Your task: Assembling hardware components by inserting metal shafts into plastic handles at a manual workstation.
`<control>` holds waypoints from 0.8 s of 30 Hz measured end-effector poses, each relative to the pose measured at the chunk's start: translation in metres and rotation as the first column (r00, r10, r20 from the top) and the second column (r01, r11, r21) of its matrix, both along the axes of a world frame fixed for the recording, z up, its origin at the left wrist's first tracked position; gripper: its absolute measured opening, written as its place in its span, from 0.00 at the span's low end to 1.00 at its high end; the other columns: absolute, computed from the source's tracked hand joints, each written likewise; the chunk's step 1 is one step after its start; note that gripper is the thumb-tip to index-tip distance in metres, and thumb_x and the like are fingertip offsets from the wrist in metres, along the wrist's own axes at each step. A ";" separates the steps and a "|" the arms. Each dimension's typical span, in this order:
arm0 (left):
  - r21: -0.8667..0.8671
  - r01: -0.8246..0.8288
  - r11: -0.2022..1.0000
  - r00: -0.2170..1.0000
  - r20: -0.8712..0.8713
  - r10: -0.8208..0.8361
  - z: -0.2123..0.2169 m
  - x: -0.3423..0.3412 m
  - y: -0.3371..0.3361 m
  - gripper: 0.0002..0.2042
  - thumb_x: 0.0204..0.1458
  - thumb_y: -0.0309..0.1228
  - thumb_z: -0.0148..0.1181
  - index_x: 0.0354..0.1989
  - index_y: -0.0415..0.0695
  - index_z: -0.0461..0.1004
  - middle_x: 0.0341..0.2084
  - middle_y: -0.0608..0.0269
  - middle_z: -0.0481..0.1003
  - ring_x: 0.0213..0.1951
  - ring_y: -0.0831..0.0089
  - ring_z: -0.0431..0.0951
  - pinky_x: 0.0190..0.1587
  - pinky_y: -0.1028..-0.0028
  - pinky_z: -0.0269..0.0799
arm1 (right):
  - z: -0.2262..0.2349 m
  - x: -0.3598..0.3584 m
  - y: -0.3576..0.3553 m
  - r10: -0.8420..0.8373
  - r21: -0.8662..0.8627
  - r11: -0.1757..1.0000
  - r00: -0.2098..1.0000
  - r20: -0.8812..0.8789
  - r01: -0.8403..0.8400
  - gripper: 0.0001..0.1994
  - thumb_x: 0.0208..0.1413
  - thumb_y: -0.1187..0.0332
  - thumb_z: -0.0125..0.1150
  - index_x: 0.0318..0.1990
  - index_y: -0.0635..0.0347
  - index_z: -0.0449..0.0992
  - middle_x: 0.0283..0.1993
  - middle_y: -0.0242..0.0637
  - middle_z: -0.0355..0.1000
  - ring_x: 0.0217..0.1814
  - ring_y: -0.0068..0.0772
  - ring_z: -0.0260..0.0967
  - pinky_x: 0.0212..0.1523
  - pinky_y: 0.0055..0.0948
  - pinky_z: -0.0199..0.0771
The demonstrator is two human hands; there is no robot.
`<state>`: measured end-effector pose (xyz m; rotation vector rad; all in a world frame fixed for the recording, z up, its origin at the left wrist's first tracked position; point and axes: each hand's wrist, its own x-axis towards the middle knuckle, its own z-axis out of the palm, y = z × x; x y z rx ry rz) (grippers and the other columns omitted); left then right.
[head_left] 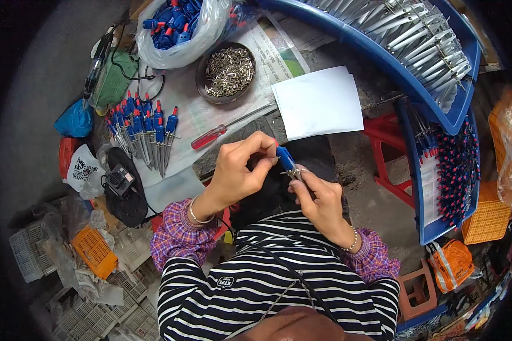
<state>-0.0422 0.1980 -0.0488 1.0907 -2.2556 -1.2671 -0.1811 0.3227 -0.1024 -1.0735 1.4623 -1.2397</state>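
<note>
My right hand (321, 204) is closed round the metal part of a blue-handled metal tool (286, 157), thumb and fingers pinching it near a small cross-piece. The blue handle points up and to the left. At its red end, the thumb and fingers of my left hand (242, 170) come together in a pinch; anything small between them is hidden. A bowl of small metal rivets or pins (230, 71) stands beyond my left hand. Beside it lies a screwdriver with a red handle (209, 137). Similar blue-handled tools (145, 128) are piled at the left, pointed metal ends toward me.
A plastic bag of blue handles (173, 25) stands at the far left. White sheets (318, 102) lie ahead. A blue bin of metal blades (421, 40) is at the far right, above a blue tray of red-tipped tools (455, 170). A red stool (389, 153) stands beneath them.
</note>
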 end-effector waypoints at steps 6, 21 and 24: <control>-0.090 0.028 0.996 0.999 -0.015 -0.030 -0.002 -0.001 0.002 0.07 0.42 0.14 0.56 0.30 0.36 0.69 0.22 0.62 0.75 0.25 0.77 0.77 0.29 0.80 0.71 | -0.002 -0.001 0.001 -0.017 -0.136 0.991 0.974 -0.226 -0.015 0.14 0.52 0.77 0.57 0.47 0.69 0.74 0.24 0.39 0.75 0.19 0.25 0.72 0.20 0.21 0.71; -0.361 0.017 0.932 0.999 0.053 0.003 0.003 0.005 -0.034 0.15 0.44 0.18 0.59 0.43 0.40 0.73 0.31 0.60 0.76 0.35 0.68 0.76 0.38 0.73 0.70 | 0.001 -0.065 -0.015 -0.229 0.184 0.968 0.901 0.370 0.171 0.09 0.60 0.71 0.50 0.33 0.69 0.73 0.28 0.37 0.73 0.20 0.16 0.63 0.23 0.17 0.67; -0.523 0.015 0.852 0.967 0.225 0.121 0.004 0.017 -0.039 0.16 0.41 0.16 0.56 0.42 0.39 0.72 0.34 0.54 0.74 0.38 0.57 0.72 0.41 0.64 0.67 | -0.009 -0.088 -0.027 -0.327 0.131 0.945 0.878 0.350 0.300 0.09 0.61 0.70 0.50 0.37 0.69 0.72 0.31 0.36 0.73 0.22 0.15 0.62 0.24 0.18 0.69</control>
